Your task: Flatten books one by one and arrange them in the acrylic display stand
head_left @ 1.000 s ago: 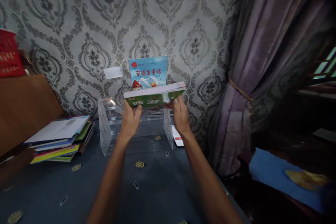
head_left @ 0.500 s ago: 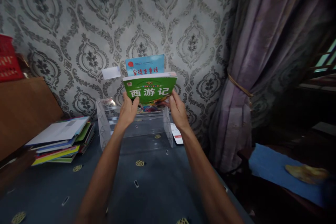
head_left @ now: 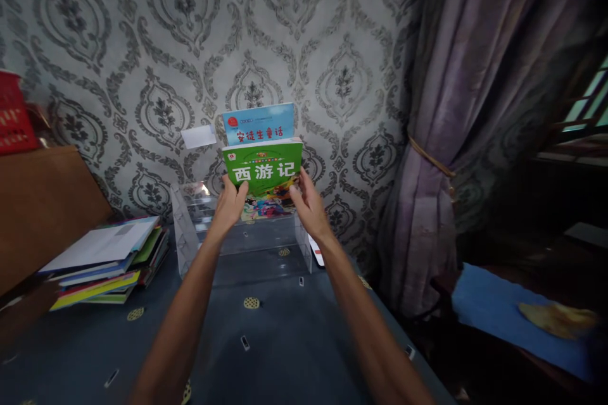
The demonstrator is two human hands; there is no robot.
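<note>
A green book (head_left: 264,171) with white title characters is held upright between my two hands, its front cover facing me. My left hand (head_left: 230,201) grips its left edge, thumb on the cover. On the right edge, my right hand (head_left: 308,204) closes with its thumb in front. Behind it stands a light-blue book (head_left: 259,124) with red characters, its lower part hidden by the green one. Both are over a clear acrylic rack (head_left: 187,228) against the wall; whether the green book touches the rack I cannot tell.
To the left lies a stack of books and papers (head_left: 109,259), near a brown board (head_left: 52,202) and a red basket (head_left: 16,114). A phone (head_left: 316,253) rests right of the rack. A purple curtain (head_left: 427,139) hangs at the right, beside a blue cloth (head_left: 503,310).
The green book has come slightly lower and more upright, with more of its cover picture showing. My right hand has moved a little left with it. The view has shifted slightly.
</note>
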